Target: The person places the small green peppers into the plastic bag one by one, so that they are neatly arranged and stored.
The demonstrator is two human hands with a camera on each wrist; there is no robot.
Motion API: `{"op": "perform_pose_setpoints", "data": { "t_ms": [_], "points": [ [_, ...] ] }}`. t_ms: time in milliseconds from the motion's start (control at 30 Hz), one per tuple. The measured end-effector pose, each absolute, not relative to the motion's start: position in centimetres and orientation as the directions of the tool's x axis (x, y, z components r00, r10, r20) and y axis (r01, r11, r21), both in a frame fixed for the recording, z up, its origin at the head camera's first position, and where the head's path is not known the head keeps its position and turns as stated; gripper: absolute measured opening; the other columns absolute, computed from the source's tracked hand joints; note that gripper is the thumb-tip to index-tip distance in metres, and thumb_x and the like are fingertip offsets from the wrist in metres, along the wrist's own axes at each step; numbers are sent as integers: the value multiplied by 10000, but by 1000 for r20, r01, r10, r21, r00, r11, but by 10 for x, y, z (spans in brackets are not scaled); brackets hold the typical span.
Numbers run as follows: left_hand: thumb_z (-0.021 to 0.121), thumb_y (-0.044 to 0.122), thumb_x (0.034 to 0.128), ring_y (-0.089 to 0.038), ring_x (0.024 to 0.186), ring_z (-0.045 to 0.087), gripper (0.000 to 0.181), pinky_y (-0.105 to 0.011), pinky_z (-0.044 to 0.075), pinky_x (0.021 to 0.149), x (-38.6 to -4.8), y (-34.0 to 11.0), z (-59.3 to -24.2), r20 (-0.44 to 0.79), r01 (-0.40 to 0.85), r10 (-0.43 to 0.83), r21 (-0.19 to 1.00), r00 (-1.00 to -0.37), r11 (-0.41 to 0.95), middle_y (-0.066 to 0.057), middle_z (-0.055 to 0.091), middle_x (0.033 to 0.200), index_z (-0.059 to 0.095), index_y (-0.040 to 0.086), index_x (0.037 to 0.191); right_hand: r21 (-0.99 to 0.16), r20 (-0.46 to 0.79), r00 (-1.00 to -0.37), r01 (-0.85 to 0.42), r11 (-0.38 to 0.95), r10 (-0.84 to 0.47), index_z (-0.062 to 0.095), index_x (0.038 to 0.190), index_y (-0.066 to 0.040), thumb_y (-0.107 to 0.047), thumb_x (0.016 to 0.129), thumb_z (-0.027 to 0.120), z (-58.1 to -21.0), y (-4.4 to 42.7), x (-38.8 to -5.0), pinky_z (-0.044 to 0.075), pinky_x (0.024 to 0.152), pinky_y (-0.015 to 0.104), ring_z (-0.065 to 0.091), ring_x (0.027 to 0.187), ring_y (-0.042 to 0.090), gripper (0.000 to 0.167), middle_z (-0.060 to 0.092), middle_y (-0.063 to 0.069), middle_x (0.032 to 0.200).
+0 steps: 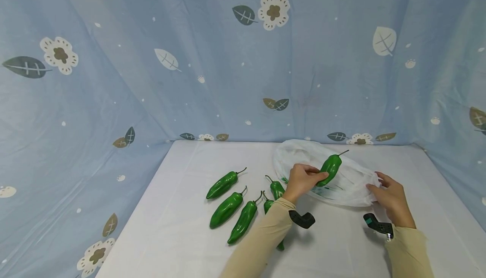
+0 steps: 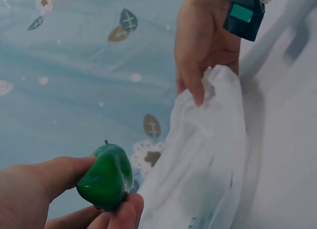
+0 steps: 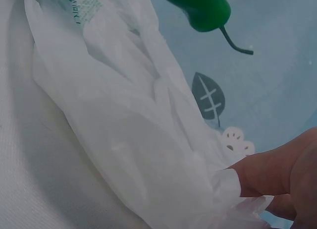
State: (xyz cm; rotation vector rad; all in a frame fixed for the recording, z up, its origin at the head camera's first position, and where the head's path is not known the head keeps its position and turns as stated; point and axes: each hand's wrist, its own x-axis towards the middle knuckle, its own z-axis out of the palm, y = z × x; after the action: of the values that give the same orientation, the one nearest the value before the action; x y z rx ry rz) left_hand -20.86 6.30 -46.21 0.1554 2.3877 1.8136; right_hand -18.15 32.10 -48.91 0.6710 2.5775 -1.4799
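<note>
Pepper [image 1: 331, 169] pinched in the left hand [image 1: 303, 181] slants, stem toward far right, above the bag [image 1: 357, 185], whose right end the right hand [image 1: 391, 195] grips.

Tan sleeves [image 1: 261, 238], black wrist cameras [image 1: 302, 219]

A white table [image 1: 163, 231] is spreading across the lower part of the head view. At lower centre, at least five green peppers [image 1: 226, 211] are lying on it; right of centre, a white plastic bag [image 1: 352, 181] is resting.
</note>
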Motion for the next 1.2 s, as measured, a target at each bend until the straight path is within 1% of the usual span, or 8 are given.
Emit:
{"op": "perform_pose_setpoints", "data": {
  "t_ms": [167, 367, 567, 900, 1200],
  "points": [
    [855, 293, 863, -5, 660, 630, 249, -193, 503, 605, -209, 70, -466, -66, -20, 147, 957, -987, 291, -17, 794, 837, 828, 75, 981, -797, -301, -895, 425, 429, 328, 144, 1641, 5, -221, 1044, 518, -489, 321, -182, 384, 1136, 687, 345, 1409, 578, 740, 182, 418, 1623],
    [859, 290, 862, -6, 652, 613, 239, -194, 493, 601, -208, 76, -470, -90, -43, 143, 952, -986, 302, 0, 780, 807, 827, 79, 971, -793, -308, -892, 433, 429, 330, 146, 1643, -3, -227, 1048, 517, -490, 321, -182, 394, 1134, 679, 361, 1397, 571, 737, 184, 411, 1626],
    [865, 289, 854, -4, 646, 606, 236, -193, 491, 590, -207, 80, -473, -94, -46, 135, 946, -986, 321, 8, 777, 798, 830, 79, 955, -786, -317, -887, 443, 430, 335, 134, 1648, -16, -235, 1051, 514, -490, 321, -183, 382, 1140, 685, 343, 1413, 576, 741, 169, 406, 1633],
    [859, 265, 856, 6, 593, 585, 233, -177, 478, 556, -204, 87, -477, -75, -22, 152, 947, -986, 319, -3, 770, 773, 826, 58, 958, -790, -321, -886, 445, 422, 334, 134, 1647, -14, -242, 1051, 510, -488, 321, -184, 339, 1165, 693, 291, 1461, 580, 740, 145, 393, 1648],
    [863, 251, 855, 3, 574, 573, 221, -176, 475, 545, -201, 93, -481, -79, -22, 154, 939, -985, 344, -14, 764, 750, 821, 52, 941, -788, -324, -886, 446, 424, 330, 136, 1646, -12, -240, 1051, 503, -486, 321, -182, 350, 1159, 694, 305, 1450, 581, 736, 155, 401, 1641]
  ]
}}
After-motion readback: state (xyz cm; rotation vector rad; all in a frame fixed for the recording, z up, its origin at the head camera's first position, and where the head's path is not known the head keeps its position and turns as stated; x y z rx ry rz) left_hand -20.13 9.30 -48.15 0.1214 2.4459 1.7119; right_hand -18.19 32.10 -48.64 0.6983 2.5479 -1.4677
